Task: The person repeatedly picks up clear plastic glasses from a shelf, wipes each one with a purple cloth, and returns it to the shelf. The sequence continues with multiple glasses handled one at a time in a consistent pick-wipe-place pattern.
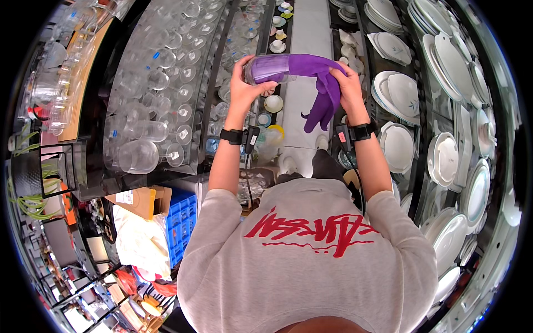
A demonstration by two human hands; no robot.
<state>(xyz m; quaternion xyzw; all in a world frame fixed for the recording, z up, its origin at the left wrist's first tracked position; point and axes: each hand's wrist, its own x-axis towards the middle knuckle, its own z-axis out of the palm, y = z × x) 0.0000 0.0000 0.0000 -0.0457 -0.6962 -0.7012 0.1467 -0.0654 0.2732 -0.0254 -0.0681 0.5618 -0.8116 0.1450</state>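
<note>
A clear drinking glass point(270, 69) lies sideways in my left hand point(244, 86), the fingers and thumb wrapped round its closed end. Purple cloth point(313, 66) is stuffed into the glass and shows through its wall. From the glass's mouth the cloth runs across to my right hand point(348, 87), which grips it, and a loose end hangs below. Both hands are raised in front of me above the aisle. The right fingertips are partly covered by the cloth.
Shelves of upturned clear glasses point(155, 83) stand on the left. Stacked white plates point(397, 94) fill the racks on the right. Cups and saucers point(273, 103) line a low shelf beside the pale floor aisle point(311, 33). A blue crate point(181, 222) and a cardboard box point(145, 201) sit at lower left.
</note>
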